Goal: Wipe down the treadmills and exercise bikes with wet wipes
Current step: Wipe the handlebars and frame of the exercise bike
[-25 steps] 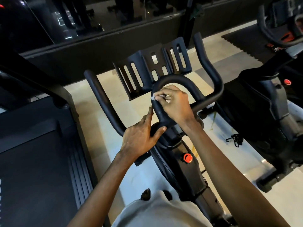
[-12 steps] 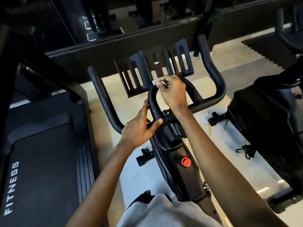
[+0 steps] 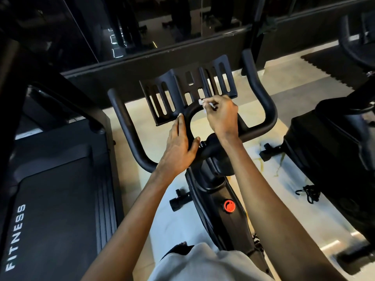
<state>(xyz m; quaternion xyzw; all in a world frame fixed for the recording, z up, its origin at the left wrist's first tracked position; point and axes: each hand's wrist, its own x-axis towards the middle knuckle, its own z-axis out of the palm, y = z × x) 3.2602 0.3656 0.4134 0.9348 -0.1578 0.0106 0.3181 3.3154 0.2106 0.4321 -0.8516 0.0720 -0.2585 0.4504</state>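
Note:
A black exercise bike (image 3: 215, 191) stands in front of me, with curved handlebars (image 3: 129, 134) and a slotted tablet tray (image 3: 182, 92) beyond them. My right hand (image 3: 222, 116) pinches a small white wet wipe (image 3: 201, 102) against the top of the inner handlebar loop, just below the tray. My left hand (image 3: 179, 147) lies on the loop's left side, fingers straight along the bar and thumb on its inner side. Most of the wipe is hidden under my right fingers. A treadmill (image 3: 50, 199) marked FITNESS stands at the left.
A red knob (image 3: 229, 206) sits on the bike frame below the handlebars. A second black bike (image 3: 332, 142) stands close at the right, with a black cord (image 3: 309, 192) on the pale floor between. A dark mirrored wall (image 3: 162, 37) runs across the back.
My right hand has slid the wipe up the handlebar loop from its left side to the top. My left hand moved up from the loop's base to lie along its left side.

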